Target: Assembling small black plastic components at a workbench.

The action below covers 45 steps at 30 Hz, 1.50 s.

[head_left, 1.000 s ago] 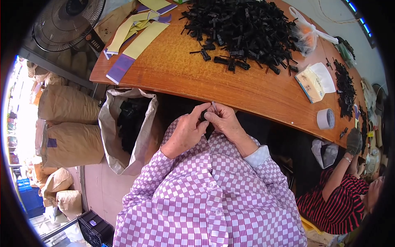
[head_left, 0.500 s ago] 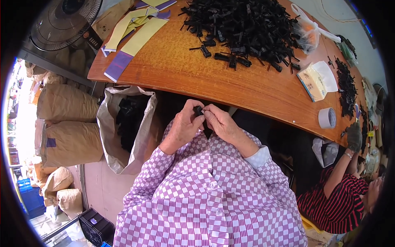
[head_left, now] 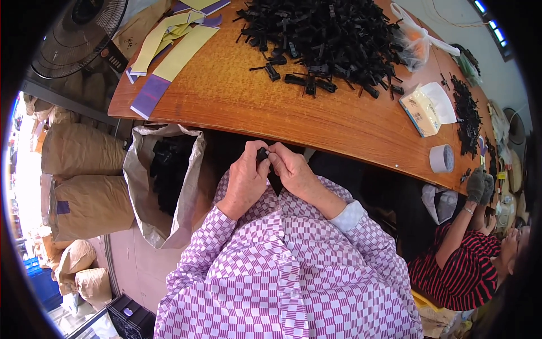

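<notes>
Just off the table's front edge, in front of my body, both hands meet around a small black plastic part (head_left: 262, 154). My left hand (head_left: 244, 181) is closed, pinching the part between thumb and fingers. From the other side my right hand (head_left: 292, 171) pinches at its end; the fingers cover much of it, so its exact shape cannot be made out. A large pile of similar black parts (head_left: 327, 39) lies on the wooden table (head_left: 226, 104), with a few loose ones at its near edge. An open white woven sack (head_left: 191, 217) with black parts inside stands below my left side.
Yellow and purple paper strips (head_left: 179, 56) lie at the table's left, near a fan (head_left: 79, 37). At the right are a tissue pack (head_left: 420, 113), a tape roll (head_left: 441, 159) and a plastic bag (head_left: 418, 42). A gloved co-worker (head_left: 457, 265) sits at right; brown sacks (head_left: 84, 150) stand left.
The view has shifted slightly, moving the table and sacks a little in the picture. My hands stay together on the black part. The co-worker's gloved hands have moved closer together.
</notes>
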Each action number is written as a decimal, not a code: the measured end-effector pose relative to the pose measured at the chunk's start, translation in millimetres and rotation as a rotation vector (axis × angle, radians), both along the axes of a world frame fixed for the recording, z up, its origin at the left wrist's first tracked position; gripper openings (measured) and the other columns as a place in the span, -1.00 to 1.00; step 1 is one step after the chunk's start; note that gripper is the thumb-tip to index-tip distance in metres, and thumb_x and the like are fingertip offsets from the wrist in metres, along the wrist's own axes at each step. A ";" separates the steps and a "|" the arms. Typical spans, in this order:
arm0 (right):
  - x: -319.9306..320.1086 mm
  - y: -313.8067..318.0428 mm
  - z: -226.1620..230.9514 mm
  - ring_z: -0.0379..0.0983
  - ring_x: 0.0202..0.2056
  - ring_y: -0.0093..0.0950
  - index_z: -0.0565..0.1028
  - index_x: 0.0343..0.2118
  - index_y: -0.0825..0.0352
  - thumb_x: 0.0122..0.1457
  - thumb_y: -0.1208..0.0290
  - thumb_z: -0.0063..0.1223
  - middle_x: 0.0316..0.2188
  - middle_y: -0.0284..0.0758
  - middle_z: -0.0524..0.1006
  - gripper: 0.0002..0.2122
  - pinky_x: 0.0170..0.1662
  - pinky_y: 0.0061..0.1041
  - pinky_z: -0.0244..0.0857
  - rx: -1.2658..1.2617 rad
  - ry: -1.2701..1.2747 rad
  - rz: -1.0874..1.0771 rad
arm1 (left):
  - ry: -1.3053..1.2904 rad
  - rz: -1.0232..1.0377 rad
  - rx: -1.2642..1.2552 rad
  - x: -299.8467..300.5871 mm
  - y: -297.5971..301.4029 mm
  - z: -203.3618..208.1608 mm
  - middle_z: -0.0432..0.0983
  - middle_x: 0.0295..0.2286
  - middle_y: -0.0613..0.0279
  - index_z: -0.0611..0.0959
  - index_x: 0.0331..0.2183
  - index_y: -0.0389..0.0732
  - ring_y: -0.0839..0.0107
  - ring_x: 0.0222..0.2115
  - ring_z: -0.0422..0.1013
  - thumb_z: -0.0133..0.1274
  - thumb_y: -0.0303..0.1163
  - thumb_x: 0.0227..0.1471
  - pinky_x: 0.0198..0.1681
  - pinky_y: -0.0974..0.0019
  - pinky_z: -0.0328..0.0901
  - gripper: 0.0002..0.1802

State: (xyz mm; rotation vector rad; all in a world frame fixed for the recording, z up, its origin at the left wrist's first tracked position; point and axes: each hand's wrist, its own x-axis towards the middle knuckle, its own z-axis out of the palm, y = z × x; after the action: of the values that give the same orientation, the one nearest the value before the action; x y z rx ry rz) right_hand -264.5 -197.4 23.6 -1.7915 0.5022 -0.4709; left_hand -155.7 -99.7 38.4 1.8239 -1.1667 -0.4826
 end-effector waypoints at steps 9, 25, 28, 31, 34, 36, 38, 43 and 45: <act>30.7 -94.1 33.9 0.49 -0.52 -0.33 0.41 -0.33 0.34 0.11 0.29 0.11 -0.52 -0.22 0.53 -0.78 -0.49 -0.44 0.31 -0.761 0.125 -0.197 | 0.959 0.045 -0.063 6.3 2.4 -10.4 0.41 -0.51 0.31 0.37 -0.34 -0.11 0.53 -0.51 0.41 -0.20 -0.19 0.24 -0.49 0.54 0.25 -0.79; 91.6 -174.3 62.8 0.26 -0.70 -0.61 0.43 -0.48 0.35 0.10 0.21 0.10 -0.65 -0.37 0.44 -0.73 -0.65 -0.60 0.10 -0.166 0.355 -0.077 | 1.478 -0.099 -0.039 14.1 3.1 -16.4 0.41 -0.52 0.30 0.48 -0.30 -0.16 0.48 -0.48 0.38 -0.14 -0.34 0.20 -0.41 0.46 0.23 -0.86; 80.3 -166.6 69.2 0.14 -0.72 -0.77 0.40 -0.46 0.30 0.12 0.27 0.09 -0.63 -0.46 0.42 -0.79 -0.70 -0.73 -0.05 0.292 0.334 -0.021 | 1.473 -0.116 -0.095 17.6 -3.4 -11.5 0.41 -0.53 0.29 0.49 -0.22 -0.18 0.48 -0.47 0.38 -0.12 -0.41 0.17 -0.44 0.49 0.21 -0.85; 60.9 -148.1 70.0 0.12 -0.72 -0.80 0.39 -0.42 0.29 0.12 0.32 0.09 -0.62 -0.47 0.42 -0.83 -0.70 -0.76 -0.09 0.298 0.301 0.027 | 1.388 -0.102 -0.094 25.5 -8.9 -0.7 0.44 -0.47 0.27 0.49 -0.16 -0.21 0.52 -0.51 0.36 -0.09 -0.31 0.17 -0.52 0.52 0.18 -0.75; 39.8 -132.2 59.3 0.25 -0.64 -0.75 0.42 -0.33 0.35 0.12 0.39 0.08 -0.59 -0.46 0.44 -0.85 -0.62 -0.73 0.05 0.038 0.244 0.051 | 1.381 -0.038 -0.119 30.2 -13.8 14.2 0.47 -0.42 0.23 0.48 -0.11 -0.23 0.54 -0.52 0.34 -0.12 -0.21 0.20 -0.54 0.54 0.15 -0.67; 26.3 -118.6 52.9 0.39 -0.56 -0.60 0.42 -0.25 0.37 0.09 0.47 0.07 -0.55 -0.37 0.47 -0.82 -0.52 -0.64 0.19 -0.333 0.116 0.141 | 1.353 -0.039 -0.115 35.3 -18.7 14.1 0.49 -0.38 0.19 0.45 -0.05 -0.25 0.56 -0.53 0.33 -0.16 -0.12 0.22 -0.56 0.56 0.12 -0.57; 11.5 -99.7 60.2 0.42 -0.52 -0.48 0.42 -0.24 0.37 0.07 0.50 0.08 -0.51 -0.32 0.48 -0.81 -0.49 -0.57 0.24 -0.488 0.083 0.197 | 1.386 -0.067 -0.078 35.3 -22.0 23.1 0.49 -0.36 0.14 0.44 -0.03 -0.26 0.58 -0.55 0.31 -0.18 -0.09 0.22 -0.57 0.57 0.11 -0.53; -8.9 -74.3 66.5 0.46 -0.44 -0.20 0.43 -0.23 0.32 0.00 0.56 0.11 -0.43 -0.21 0.49 -0.77 -0.43 -0.37 0.33 -0.741 -0.012 0.266 | 1.426 -0.221 -0.063 27.4 -23.8 8.4 0.49 -0.37 0.08 0.45 -0.03 -0.28 0.59 -0.58 0.30 -0.18 -0.06 0.22 -0.61 0.57 0.09 -0.50; -16.1 -72.7 64.1 0.47 -0.44 -0.23 0.44 -0.23 0.32 -0.02 0.57 0.12 -0.43 -0.22 0.49 -0.76 -0.44 -0.39 0.34 -0.797 0.022 0.282 | 1.494 -0.238 -0.052 22.9 -22.1 2.3 0.49 -0.36 0.07 0.46 -0.04 -0.27 0.59 -0.60 0.29 -0.16 -0.07 0.21 -0.64 0.59 0.07 -0.51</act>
State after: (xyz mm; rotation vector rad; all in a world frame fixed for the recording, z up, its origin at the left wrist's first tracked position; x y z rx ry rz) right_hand -280.6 -270.1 87.7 -2.5839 0.0525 -0.4880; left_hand -132.8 -121.8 40.7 0.7791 -0.2841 -1.5458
